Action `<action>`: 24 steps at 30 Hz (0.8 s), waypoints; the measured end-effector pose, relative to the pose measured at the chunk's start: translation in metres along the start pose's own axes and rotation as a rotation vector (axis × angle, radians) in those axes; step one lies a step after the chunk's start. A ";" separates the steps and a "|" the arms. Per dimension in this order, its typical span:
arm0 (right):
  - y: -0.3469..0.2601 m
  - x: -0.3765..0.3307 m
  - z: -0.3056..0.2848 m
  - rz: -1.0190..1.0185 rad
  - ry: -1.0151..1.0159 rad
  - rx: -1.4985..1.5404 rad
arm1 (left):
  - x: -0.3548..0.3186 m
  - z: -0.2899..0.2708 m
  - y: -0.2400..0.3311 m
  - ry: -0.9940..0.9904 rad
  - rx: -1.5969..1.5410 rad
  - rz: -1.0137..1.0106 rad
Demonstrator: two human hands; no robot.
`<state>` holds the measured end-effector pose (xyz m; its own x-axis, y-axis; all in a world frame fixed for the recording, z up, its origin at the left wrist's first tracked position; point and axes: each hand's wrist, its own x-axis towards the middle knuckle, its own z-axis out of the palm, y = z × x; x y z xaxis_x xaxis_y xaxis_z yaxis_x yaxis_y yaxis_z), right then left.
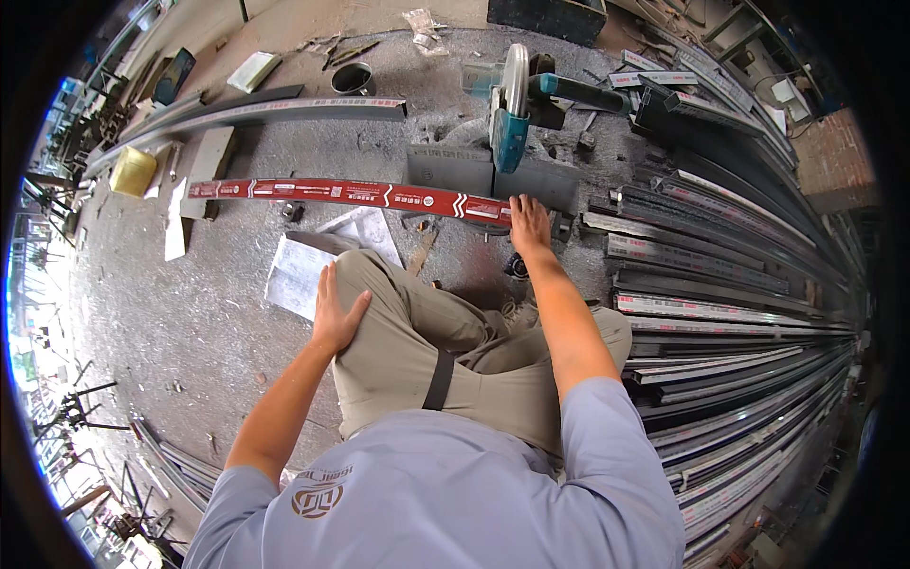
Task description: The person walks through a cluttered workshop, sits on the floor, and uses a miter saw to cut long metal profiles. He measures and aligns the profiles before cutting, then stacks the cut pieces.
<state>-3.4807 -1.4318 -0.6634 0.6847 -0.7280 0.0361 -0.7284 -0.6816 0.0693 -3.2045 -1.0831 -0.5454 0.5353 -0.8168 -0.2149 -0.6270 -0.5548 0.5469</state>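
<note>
A long metal profile (351, 194) covered in red printed film lies crosswise before me, along the grey fence (445, 166) of a cut-off saw (512, 123). My right hand (531, 226) is at its right end, fingers together over the end by the saw; the thumb side is partly hidden. The saw's round blade guard and teal body stand just beyond this hand, with the teal handle (578, 90) pointing right. My left hand (337, 313) lies on my left knee, fingers spread and holding nothing. White paper sheets (294, 275) lie on the floor beside that knee.
Many long profiles (711, 308) are stacked on the floor to my right. Another long profile (284, 112) lies beyond the red one at far left. A dark round pot (352, 79), a yellow block (134, 172) and a dark box (550, 17) stand around the far side.
</note>
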 end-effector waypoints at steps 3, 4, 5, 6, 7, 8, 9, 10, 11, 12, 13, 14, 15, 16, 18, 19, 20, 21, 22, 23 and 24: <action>0.009 0.013 0.012 0.057 0.022 0.046 | 0.003 -0.004 0.007 -0.017 0.043 0.002; 0.012 0.012 0.013 0.054 0.106 0.048 | 0.005 -0.004 0.008 -0.015 0.048 0.007; 0.016 0.008 0.013 0.061 0.128 0.054 | 0.006 -0.004 0.009 -0.016 0.059 0.002; 0.021 0.001 0.012 0.088 0.087 0.066 | 0.006 -0.003 0.010 -0.014 0.068 0.000; 0.026 -0.007 0.009 0.081 0.124 0.033 | 0.007 -0.002 0.011 -0.014 0.073 0.005; 0.033 -0.017 0.005 0.071 0.166 0.060 | 0.009 -0.001 0.012 -0.008 0.077 0.015; 0.043 -0.029 0.001 0.059 0.209 0.085 | 0.010 0.000 0.013 0.012 0.080 0.034; 0.053 -0.042 -0.003 0.045 0.252 0.111 | 0.011 0.000 0.013 -0.004 0.085 0.019; 0.063 -0.053 -0.006 0.084 0.141 0.116 | 0.012 0.001 0.014 -0.004 0.089 0.016; 0.075 -0.066 -0.008 0.101 0.130 0.166 | 0.013 0.001 0.015 0.008 0.094 0.020; 0.084 -0.072 -0.007 0.134 0.103 0.147 | 0.013 0.001 0.016 -0.001 0.103 0.026; 0.090 -0.076 -0.004 0.176 0.056 0.114 | 0.011 0.000 0.016 -0.010 0.105 0.017; 0.093 -0.078 0.000 0.173 0.026 0.153 | 0.010 0.000 0.017 -0.012 0.110 0.008; 0.093 -0.079 0.005 0.186 -0.029 0.189 | 0.008 -0.001 0.018 -0.016 0.119 -0.004; 0.090 -0.082 0.015 0.216 -0.037 0.256 | 0.003 -0.002 0.020 -0.018 0.107 -0.037; 0.088 -0.082 0.019 0.230 0.010 0.284 | 0.001 -0.002 0.021 -0.006 0.096 -0.038; 0.086 -0.083 0.023 0.269 -0.012 0.308 | -0.001 -0.003 0.022 -0.013 0.103 -0.048; 0.085 -0.083 0.024 0.294 0.036 0.382 | -0.003 -0.003 0.024 -0.003 0.104 -0.044; 0.084 -0.082 0.025 0.343 0.016 0.453 | -0.005 -0.003 0.025 0.007 0.106 -0.052; 0.084 -0.081 0.025 0.397 -0.005 0.522 | -0.006 -0.004 0.025 0.017 0.111 -0.045; 0.084 -0.080 0.025 0.445 -0.023 0.561 | -0.007 -0.004 0.026 0.024 0.118 -0.050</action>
<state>-3.5977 -1.4329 -0.6855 0.3236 -0.9429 -0.0795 -0.8461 -0.2507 -0.4703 -3.2223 -1.0913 -0.5261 0.5801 -0.7844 -0.2197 -0.6607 -0.6108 0.4363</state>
